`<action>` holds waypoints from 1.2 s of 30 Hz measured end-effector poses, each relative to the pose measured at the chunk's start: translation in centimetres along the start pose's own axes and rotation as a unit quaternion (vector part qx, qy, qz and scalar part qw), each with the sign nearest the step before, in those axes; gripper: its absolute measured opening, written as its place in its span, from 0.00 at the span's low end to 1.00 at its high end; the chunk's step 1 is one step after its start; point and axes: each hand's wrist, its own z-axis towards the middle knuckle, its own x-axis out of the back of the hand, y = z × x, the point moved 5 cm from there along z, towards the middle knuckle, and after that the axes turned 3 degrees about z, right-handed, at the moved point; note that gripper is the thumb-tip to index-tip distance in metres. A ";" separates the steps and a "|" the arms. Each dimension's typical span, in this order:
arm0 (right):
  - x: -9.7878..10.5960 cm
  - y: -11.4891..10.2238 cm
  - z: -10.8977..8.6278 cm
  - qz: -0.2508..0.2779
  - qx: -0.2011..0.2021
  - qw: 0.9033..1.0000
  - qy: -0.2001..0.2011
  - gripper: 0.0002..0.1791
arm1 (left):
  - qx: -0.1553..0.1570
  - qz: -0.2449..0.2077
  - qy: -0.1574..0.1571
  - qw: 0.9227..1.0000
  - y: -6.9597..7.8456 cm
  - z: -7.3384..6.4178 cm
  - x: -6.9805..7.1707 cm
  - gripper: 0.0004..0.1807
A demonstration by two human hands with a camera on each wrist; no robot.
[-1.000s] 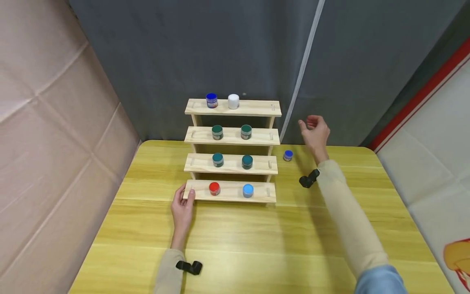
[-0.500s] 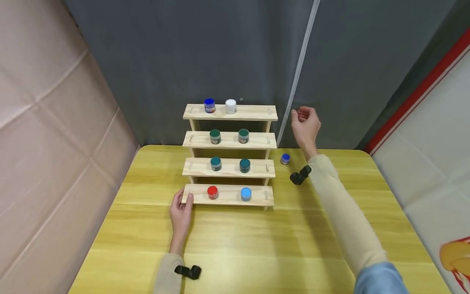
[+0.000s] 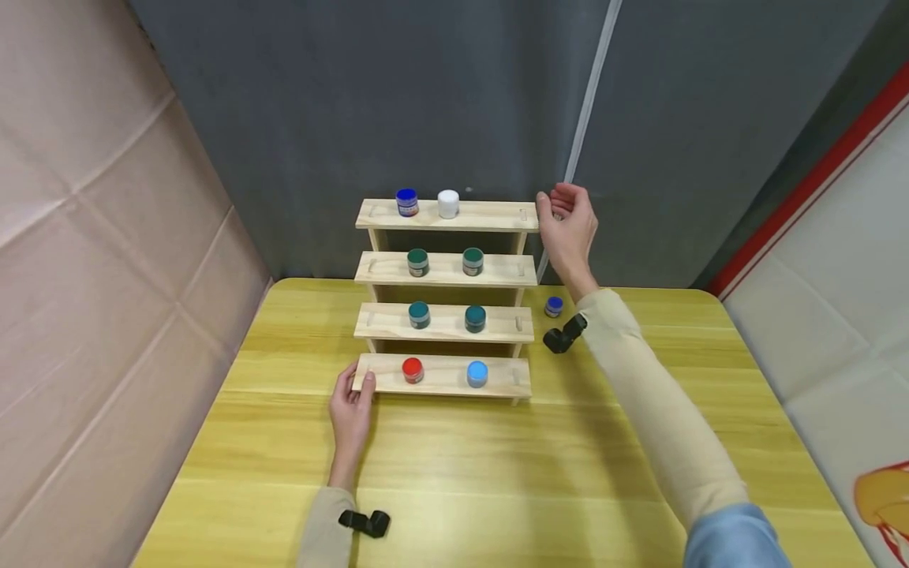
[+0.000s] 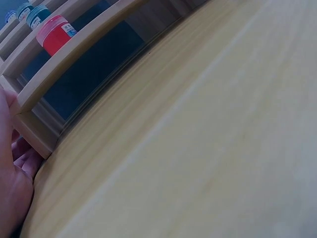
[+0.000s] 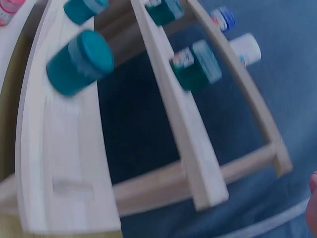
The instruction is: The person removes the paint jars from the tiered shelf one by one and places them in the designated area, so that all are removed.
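A four-step wooden display rack (image 3: 497, 276) holds several small paint jars. At the left end of its lowest step, my left hand (image 3: 351, 418) grips the board, thumb on top and fingers at the side. On that step sit a red jar (image 3: 413, 371) and a light blue jar (image 3: 477, 374). Beside the right end of the top step, my right hand (image 3: 570, 233) hovers with loosely bent fingers and nothing in them. The right wrist view shows a gap between a fingertip (image 5: 313, 208) and the board's end. A dark blue jar (image 3: 407, 203) and a white jar (image 3: 448, 204) stand on the top step.
Green jars (image 3: 418, 263) and teal jars (image 3: 420, 315) occupy the two middle steps. Another blue-lidded jar (image 3: 554, 307) stands on the wooden table (image 3: 454, 473), right of the rack. A dark grey curtain (image 3: 426, 95) hangs directly behind the rack.
My right hand has moved left, from over the table's back right to the right end of the top step. My left hand keeps its grip on the lowest step.
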 end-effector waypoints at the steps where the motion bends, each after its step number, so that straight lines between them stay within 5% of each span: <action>1: -0.3 -0.4 -0.1 0.005 0.003 1.000 -0.004 0.24 | -0.001 0.001 0.000 1.000 -0.1 0.1 0.0 0.23; 21: -7.2 -3.6 -1.0 0.021 0.004 0.998 -0.059 0.30 | 0.003 -0.003 -0.004 1.000 -0.5 0.1 0.0 0.24; 36: -10.5 -3.0 -2.2 -0.019 0.000 0.993 -0.118 0.32 | -0.005 -0.008 -0.011 1.000 -0.1 -0.1 -0.6 0.24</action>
